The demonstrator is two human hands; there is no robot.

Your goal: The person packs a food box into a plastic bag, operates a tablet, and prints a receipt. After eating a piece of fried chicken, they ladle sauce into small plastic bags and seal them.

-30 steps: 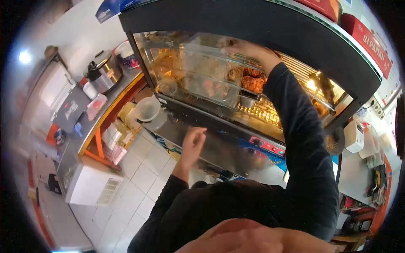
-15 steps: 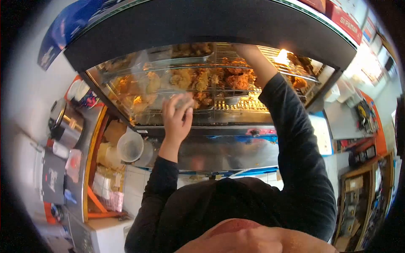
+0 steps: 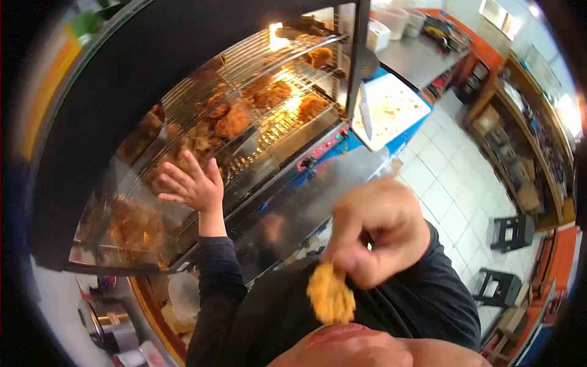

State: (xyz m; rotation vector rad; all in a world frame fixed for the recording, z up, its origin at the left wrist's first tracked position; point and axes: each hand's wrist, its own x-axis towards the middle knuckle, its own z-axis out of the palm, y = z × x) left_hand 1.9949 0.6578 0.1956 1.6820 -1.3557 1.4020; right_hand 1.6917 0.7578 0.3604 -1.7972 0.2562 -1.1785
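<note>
Pinched between the thumb and fingers of my right hand [image 3: 382, 229] is a golden, crinkled piece of fried food [image 3: 330, 295], close in front of my mouth. My left hand [image 3: 194, 183] is open with its fingers spread, resting at the front glass of a heated display cabinet [image 3: 241, 211]. Behind that hand, pieces of fried chicken [image 3: 232, 119] lie on wire racks under a bright warm lamp. More breaded pieces [image 3: 312, 107] sit on the lower rack towards the right end.
A white cutting board [image 3: 391, 113] with crumbs and a knife [image 3: 365, 113] lies beside the cabinet's right end. Black stools [image 3: 513, 233] stand on the tiled floor [image 3: 449, 183] at right, near wooden shelves [image 3: 520, 140]. A metal pot [image 3: 116, 330] is at lower left.
My right hand has come out of the cabinet with the fried piece and up to my mouth. My left hand has spread its fingers. The view has turned to the right.
</note>
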